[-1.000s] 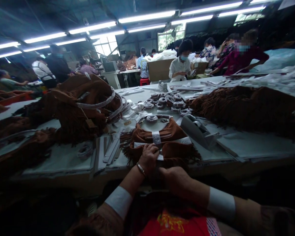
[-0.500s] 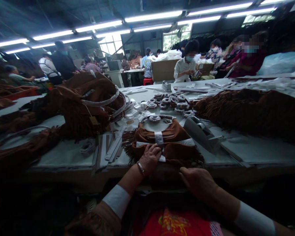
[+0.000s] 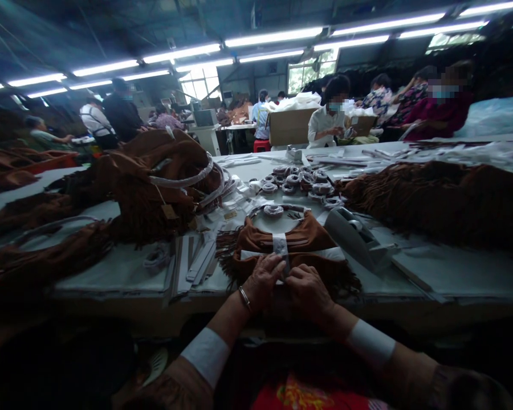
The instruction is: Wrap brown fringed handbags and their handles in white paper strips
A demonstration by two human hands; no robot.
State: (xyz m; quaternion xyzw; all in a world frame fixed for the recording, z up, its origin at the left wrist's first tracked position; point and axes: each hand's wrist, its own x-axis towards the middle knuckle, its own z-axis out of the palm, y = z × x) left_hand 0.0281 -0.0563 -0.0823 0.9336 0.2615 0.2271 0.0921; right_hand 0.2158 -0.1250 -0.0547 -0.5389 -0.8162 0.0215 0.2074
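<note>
On my feed I log bag (image 3: 305, 236) on table (image 3: 436, 274) between strips (image 3: 202, 259) at left and tape dispenser (image 3: 349, 236) at right, coils (image 3: 298, 181) behind it, a pile (image 3: 171, 156) back left, a heap (image 3: 444, 199) back right

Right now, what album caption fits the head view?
Left hand and right hand close together at a brown bag, tape dispenser beside it.

Legible text: none. Hang tag (image 3: 169, 212) on the brown bag pile (image 3: 171, 151), left side: too small and dim to read. Small tan slip (image 3: 229, 215) on the table (image 3: 111, 267): likewise unreadable. Yellow print (image 3: 301, 397) on red cloth (image 3: 265, 400), bottom edge: partly cut off; lettering or picture, cannot tell.
</note>
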